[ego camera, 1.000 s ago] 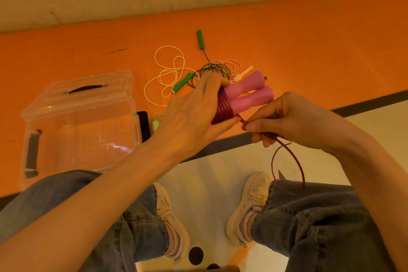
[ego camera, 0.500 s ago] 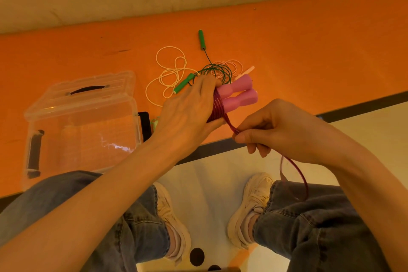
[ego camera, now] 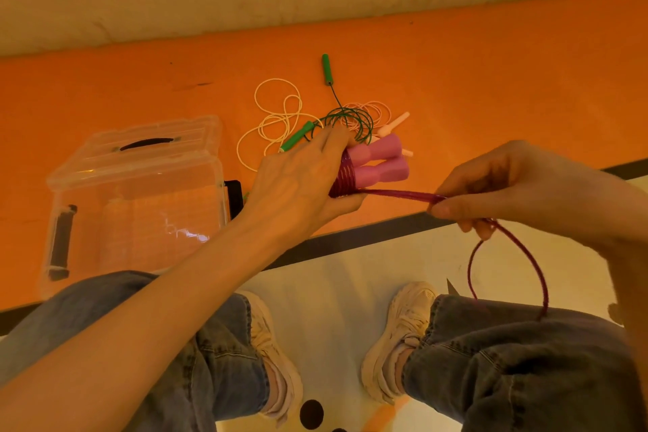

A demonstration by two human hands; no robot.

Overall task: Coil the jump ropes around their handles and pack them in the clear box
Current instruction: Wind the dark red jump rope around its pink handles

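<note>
The right hand (ego camera: 519, 186) is pinching the purple rope (ego camera: 403, 194) taut, slack looping toward the lap. The left hand (ego camera: 301, 182) is clamping its grip around the paired pink handles (ego camera: 380, 161), partly coiled. Left, the clear box (ego camera: 136, 193) is sitting on the orange surface (ego camera: 491, 81); beyond, green and white ropes (ego camera: 315, 116) are lying tangled.
</note>
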